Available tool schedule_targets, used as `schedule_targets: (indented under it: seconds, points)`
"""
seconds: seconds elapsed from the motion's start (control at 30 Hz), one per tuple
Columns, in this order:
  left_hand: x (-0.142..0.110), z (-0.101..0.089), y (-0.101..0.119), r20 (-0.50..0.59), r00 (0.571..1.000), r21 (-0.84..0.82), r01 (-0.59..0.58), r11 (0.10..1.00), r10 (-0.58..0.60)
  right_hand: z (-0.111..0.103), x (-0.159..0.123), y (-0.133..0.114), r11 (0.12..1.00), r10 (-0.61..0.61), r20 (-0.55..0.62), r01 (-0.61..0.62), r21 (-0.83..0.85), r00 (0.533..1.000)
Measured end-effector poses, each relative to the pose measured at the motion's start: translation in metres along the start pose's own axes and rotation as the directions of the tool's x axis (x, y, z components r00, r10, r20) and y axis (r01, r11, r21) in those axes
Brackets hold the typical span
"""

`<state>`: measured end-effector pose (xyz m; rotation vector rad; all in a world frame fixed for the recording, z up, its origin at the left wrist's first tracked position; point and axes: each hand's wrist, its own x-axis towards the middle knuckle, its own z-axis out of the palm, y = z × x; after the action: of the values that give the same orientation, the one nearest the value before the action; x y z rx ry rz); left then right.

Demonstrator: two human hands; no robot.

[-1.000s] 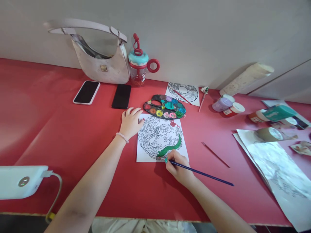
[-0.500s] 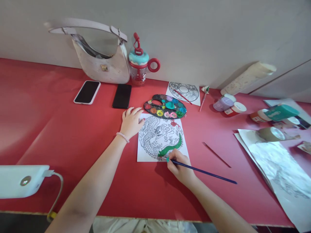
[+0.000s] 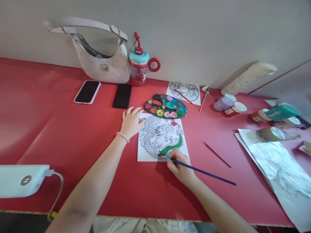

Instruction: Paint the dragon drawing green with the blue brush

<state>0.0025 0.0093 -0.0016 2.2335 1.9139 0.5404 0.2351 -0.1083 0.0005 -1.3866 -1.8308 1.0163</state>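
My right hand [image 3: 179, 165] pinches a dark blue paintbrush [image 3: 206, 173], its tip at the lower edge of a dragon drawing [image 3: 148, 152]. A green painted band curves along the dragon's body, and a small red patch shows at the sheet's upper right. With fingers spread, my left hand [image 3: 132, 120] rests flat at the sheet's upper left corner, partly on the red table. Just above the sheet lies a black palette [image 3: 159, 97] with many dabs of paint, close to the left fingertips.
A white handbag [image 3: 104, 68], a donut-lidded cup [image 3: 139, 69] and two phones, one black [image 3: 122, 96], stand or lie behind. Right are a thin brush [image 3: 217, 154], paint jars [image 3: 235, 109] and paper sheets [image 3: 279, 171]. A power bank [image 3: 24, 181] with cable sits left.
The brush tip has shifted very slightly at the drawing's lower edge, and its back end has moved a little to the left. My left hand stays in place.
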Motion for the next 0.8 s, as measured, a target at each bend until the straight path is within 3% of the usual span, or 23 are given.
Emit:
schedule_targets:
  seconds: [0.8]
  points:
    - [0.0005,-0.0010,0.0014,-0.001,1.000,0.019,0.004,1.000,-0.004,-0.0005,0.0015,-0.0005,0.999,-0.037,0.029,0.036,0.021,0.999]
